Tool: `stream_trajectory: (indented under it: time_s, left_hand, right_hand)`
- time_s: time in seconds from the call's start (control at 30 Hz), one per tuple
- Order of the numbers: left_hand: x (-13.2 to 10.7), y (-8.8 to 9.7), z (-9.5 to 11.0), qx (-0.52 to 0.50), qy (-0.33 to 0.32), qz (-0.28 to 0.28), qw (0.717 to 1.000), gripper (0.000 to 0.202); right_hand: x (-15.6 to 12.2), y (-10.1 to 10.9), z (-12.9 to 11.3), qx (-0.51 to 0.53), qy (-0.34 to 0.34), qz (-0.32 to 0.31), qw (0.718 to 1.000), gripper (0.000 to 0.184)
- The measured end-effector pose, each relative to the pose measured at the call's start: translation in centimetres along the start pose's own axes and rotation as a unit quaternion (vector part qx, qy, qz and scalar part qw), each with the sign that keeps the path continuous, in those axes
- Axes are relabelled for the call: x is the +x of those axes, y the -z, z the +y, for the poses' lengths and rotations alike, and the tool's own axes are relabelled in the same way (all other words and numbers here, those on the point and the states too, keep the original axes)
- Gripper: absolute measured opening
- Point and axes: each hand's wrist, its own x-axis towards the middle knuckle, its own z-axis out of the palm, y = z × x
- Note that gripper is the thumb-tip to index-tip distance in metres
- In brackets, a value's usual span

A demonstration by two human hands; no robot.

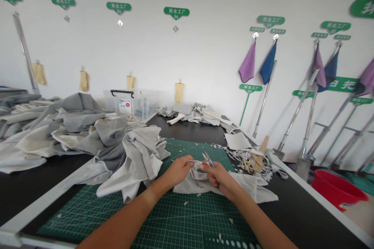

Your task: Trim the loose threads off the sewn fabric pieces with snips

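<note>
Head camera, and it's all fingertips: the left hand (179,169) has thumb and fingers pressed together on the raised edge of a pale grey cloth (194,184). Opposite, the right hand (217,177) is closed around small blue-and-silver snips (208,159), tips pointing up (whether its fingertips nip the cloth too, I cannot tell). That cloth lies below both hands on the green cutting mat (181,221), its right end running out over the black tabletop (280,218). Little pale scraps dot the mat! Just left of the left hand, a big heap of grey fabric (140,151) slumps over the mat's edge. Off to the right, a tangle of trimmings (264,173) with gold-coloured handles (248,164) poking through. Farther out, more folded fabric (193,113) at the far end, a clear plastic box (125,105) beside it, yellow gloves (179,92) on the wall, and a red bucket (336,188) beyond the table's right side.
</note>
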Motion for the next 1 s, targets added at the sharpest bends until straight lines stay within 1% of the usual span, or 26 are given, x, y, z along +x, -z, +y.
stream_trajectory:
  time_s: [0.1, 0.23, 0.33, 0.4, 0.47, 0.63, 0.7, 0.77, 0.87, 0.93, 1.0]
  left_hand:
    - [0.1, 0.2, -0.1, 0.003, 0.013, -0.004, 1.000, 0.026]
    - [0.1, 0.2, -0.1, 0.011, 0.000, -0.009, 1.000, 0.025]
    - [0.1, 0.1, -0.1, 0.023, -0.003, -0.012, 1.000, 0.025]
    - [0.0, 0.0, -0.2, 0.029, -0.002, -0.011, 1.000, 0.025]
    - [0.0, 0.0, -0.2, 0.036, 0.002, -0.006, 0.999, 0.025]
    - [0.0, 0.1, -0.6, 0.075, 0.038, 0.022, 0.996, 0.025]
    - [0.0, 0.1, -0.6, 0.077, 0.046, 0.034, 0.995, 0.025]
    - [-0.1, 0.1, -0.3, 0.075, 0.027, 0.045, 0.996, 0.023]
    - [-0.4, 0.0, 0.6, 0.074, -0.034, 0.046, 0.996, 0.028]
    - [-0.7, 0.0, 1.2, 0.057, -0.059, 0.022, 0.996, 0.027]
    - [-0.8, -0.1, 1.6, 0.022, -0.053, -0.012, 0.998, 0.026]
  right_hand:
    - [0.2, 0.5, 0.0, -0.011, 0.012, 0.028, 0.999, 0.045]
    - [0.7, 0.8, 0.4, -0.034, 0.041, 0.088, 0.995, 0.046]
    - [0.8, 0.7, 0.6, -0.053, 0.049, 0.109, 0.991, 0.045]
    - [0.8, 0.6, 0.7, -0.077, 0.048, 0.108, 0.990, 0.043]
    - [0.7, 0.5, 0.7, -0.094, 0.035, 0.094, 0.991, 0.043]
    - [0.2, 0.4, 0.2, -0.086, 0.008, 0.041, 0.995, 0.047]
    - [0.1, 0.4, -0.1, -0.093, 0.007, 0.044, 0.995, 0.047]
    - [0.1, 0.3, -0.1, -0.111, 0.015, 0.071, 0.991, 0.045]
    - [0.4, 0.3, 0.2, -0.141, 0.047, 0.113, 0.982, 0.041]
    - [0.6, 0.3, 0.6, -0.155, 0.071, 0.126, 0.977, 0.039]
    - [0.9, 0.4, 1.0, -0.168, 0.085, 0.123, 0.974, 0.039]
